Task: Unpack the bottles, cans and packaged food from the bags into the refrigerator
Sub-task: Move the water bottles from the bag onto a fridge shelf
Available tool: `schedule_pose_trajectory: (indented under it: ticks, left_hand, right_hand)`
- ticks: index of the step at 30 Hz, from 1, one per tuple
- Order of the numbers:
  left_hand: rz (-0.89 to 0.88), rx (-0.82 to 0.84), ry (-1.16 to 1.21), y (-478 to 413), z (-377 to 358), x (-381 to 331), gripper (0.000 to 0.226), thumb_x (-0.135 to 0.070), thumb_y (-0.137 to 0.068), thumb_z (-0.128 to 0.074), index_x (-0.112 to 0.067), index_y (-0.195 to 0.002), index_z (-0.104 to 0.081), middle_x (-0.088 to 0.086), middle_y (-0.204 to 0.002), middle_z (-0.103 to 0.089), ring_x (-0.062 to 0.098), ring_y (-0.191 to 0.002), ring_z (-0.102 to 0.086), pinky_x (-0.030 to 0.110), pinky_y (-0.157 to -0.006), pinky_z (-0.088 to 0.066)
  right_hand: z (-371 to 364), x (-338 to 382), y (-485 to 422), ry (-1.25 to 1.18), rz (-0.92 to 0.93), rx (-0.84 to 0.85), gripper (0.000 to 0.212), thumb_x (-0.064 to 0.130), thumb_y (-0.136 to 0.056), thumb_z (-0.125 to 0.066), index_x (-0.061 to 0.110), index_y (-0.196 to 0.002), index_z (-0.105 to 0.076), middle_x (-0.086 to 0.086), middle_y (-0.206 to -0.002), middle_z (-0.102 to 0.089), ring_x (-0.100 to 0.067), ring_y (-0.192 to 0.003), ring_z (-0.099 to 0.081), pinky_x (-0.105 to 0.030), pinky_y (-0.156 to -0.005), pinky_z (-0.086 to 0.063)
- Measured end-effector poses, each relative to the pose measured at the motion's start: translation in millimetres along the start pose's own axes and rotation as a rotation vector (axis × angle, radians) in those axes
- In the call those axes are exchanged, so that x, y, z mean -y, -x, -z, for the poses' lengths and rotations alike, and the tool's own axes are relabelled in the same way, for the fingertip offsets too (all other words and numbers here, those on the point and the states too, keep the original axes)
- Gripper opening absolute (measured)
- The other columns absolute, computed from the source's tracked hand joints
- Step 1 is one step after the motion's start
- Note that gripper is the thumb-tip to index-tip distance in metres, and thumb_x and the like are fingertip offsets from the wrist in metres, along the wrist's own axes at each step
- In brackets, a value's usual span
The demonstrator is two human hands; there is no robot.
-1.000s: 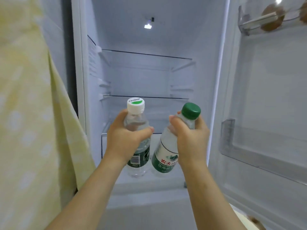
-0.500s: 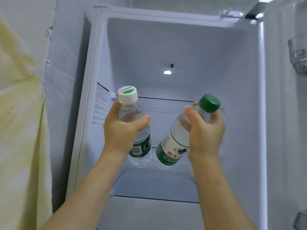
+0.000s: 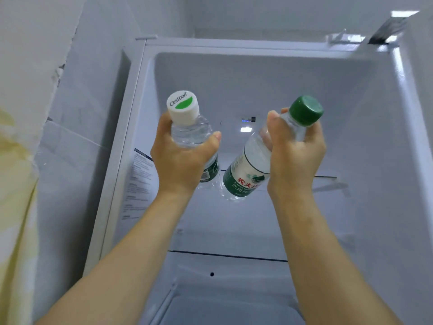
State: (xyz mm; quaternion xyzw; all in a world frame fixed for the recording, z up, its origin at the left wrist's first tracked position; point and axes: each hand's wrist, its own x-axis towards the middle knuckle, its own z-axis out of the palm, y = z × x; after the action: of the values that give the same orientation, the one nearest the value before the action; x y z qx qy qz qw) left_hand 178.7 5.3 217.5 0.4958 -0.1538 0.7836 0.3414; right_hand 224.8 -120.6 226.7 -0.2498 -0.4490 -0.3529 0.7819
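Both bottles have come up over the last second. They were level with the middle shelves of the refrigerator (image 3: 257, 73) and are now held in front of its top compartment, close under the ceiling light (image 3: 246, 129). The left hand (image 3: 185, 160) has its grip wrapped round the shoulder of the white-capped bottle (image 3: 187, 123), which stands nearly upright. The right hand (image 3: 295, 156) has its grip closed round the neck of the green-capped bottle (image 3: 248, 170), whose base leans towards the refrigerator's left wall. Neither bottle touches the top shelf (image 3: 325, 177) yet, and they hang just beside each other in the open doorway. The lift suggests the top shelf is the chosen spot, so the next move is probably to reach in and stand them down there, the tilted one straightened first.
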Motion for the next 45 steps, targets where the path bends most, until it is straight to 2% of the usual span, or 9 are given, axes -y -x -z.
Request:
schedule_pose_trajectory:
  ticks: [3, 8, 13, 18, 23, 26, 31, 38, 45]
  left_hand:
    - [-0.096, -0.038, -0.008, -16, -9, 7, 0.048, -0.045, -0.054, -0.069, -0.032, -0.095, -0.047, -0.026, -0.082, -0.054, -0.014, -0.079, -0.055, 0.003, -0.075, -0.041]
    - [-0.129, -0.009, -0.031, -36, -25, 26, 0.059, -0.05, -0.053, -0.066, -0.019, -0.103, -0.056, -0.014, -0.089, -0.059, 0.005, -0.084, -0.059, 0.018, -0.081, -0.047]
    - [-0.099, 0.068, -0.065, -51, -37, 47, 0.065, -0.054, -0.052, -0.064, -0.022, -0.109, -0.056, -0.009, -0.097, -0.063, 0.019, -0.096, -0.061, 0.024, -0.085, -0.047]
    - [-0.051, 0.099, -0.061, -47, -37, 71, 0.057, -0.051, -0.055, -0.069, -0.029, -0.105, -0.054, -0.016, -0.095, -0.058, 0.008, -0.093, -0.055, 0.0, -0.077, -0.036]
    - [-0.024, 0.123, -0.052, -43, -33, 85, 0.046, -0.033, -0.062, -0.076, -0.041, -0.097, -0.046, -0.024, -0.089, -0.054, -0.009, -0.084, -0.054, -0.001, -0.072, -0.037]
    - [-0.008, 0.209, -0.118, -49, -31, 90, 0.047, -0.02, -0.07, -0.08, -0.028, -0.105, -0.05, -0.023, -0.086, -0.052, 0.007, -0.082, -0.054, -0.001, -0.068, -0.037]
    - [0.065, 0.396, -0.241, -58, -28, 101, 0.046, -0.02, -0.074, -0.076, -0.026, -0.108, -0.046, -0.023, -0.08, -0.052, 0.007, -0.077, -0.051, -0.002, -0.06, -0.035]
    - [0.217, 0.583, -0.296, -50, -23, 128, 0.038, -0.02, -0.071, -0.078, -0.02, -0.095, -0.049, -0.007, -0.08, -0.057, 0.02, -0.082, -0.055, 0.034, -0.076, -0.048]
    - [0.157, 0.595, -0.482, -51, -27, 130, 0.049, -0.023, -0.063, -0.083, -0.015, -0.1, -0.053, 0.005, -0.107, -0.052, 0.021, -0.093, -0.052, 0.032, -0.078, -0.046]
  right_hand:
    - [-12, -7, -13, 0.007, 0.08, 0.001, 0.014, 0.022, -0.072, -0.068, 0.028, -0.072, -0.055, 0.02, -0.062, -0.058, -0.006, -0.067, -0.055, -0.034, -0.076, -0.05]
    - [-31, -28, -23, 0.033, 0.164, 0.069, 0.016, 0.022, -0.074, -0.068, 0.03, -0.076, -0.054, 0.017, -0.067, -0.059, -0.001, -0.067, -0.056, -0.017, -0.07, -0.047]
    - [-41, -54, -27, 0.107, 0.146, 0.104, 0.015, 0.028, -0.074, -0.067, 0.029, -0.081, -0.055, 0.007, -0.082, -0.06, -0.014, -0.083, -0.059, -0.03, -0.081, -0.049]
    - [-41, -73, -31, 0.123, 0.121, 0.129, 0.014, 0.03, -0.074, -0.067, 0.028, -0.083, -0.056, 0.005, -0.084, -0.061, -0.014, -0.084, -0.059, -0.028, -0.081, -0.049]
    - [-35, -88, -32, 0.146, 0.098, 0.201, 0.013, 0.03, -0.077, -0.066, 0.028, -0.081, -0.054, 0.009, -0.079, -0.059, -0.008, -0.078, -0.057, -0.022, -0.075, -0.048]
    - [-29, -98, -36, 0.196, 0.063, 0.205, 0.015, 0.023, -0.083, -0.067, 0.025, -0.083, -0.052, 0.005, -0.082, -0.058, -0.012, -0.081, -0.055, -0.026, -0.078, -0.047]
    - [-22, -113, -42, 0.252, -0.096, 0.239, 0.019, 0.014, -0.084, -0.065, 0.024, -0.081, -0.049, 0.008, -0.076, -0.052, -0.004, -0.069, -0.049, -0.017, -0.069, -0.042]
    - [-10, -131, -35, 0.548, -0.203, 0.442, 0.025, 0.018, -0.079, -0.072, 0.02, -0.094, -0.052, 0.009, -0.07, -0.044, -0.005, -0.06, -0.043, -0.008, -0.052, -0.038]
    - [-8, -129, -39, 0.63, -0.174, 0.507, 0.029, 0.02, -0.078, -0.074, 0.016, -0.099, -0.055, 0.009, -0.071, -0.046, -0.006, -0.062, -0.044, -0.007, -0.049, -0.039]
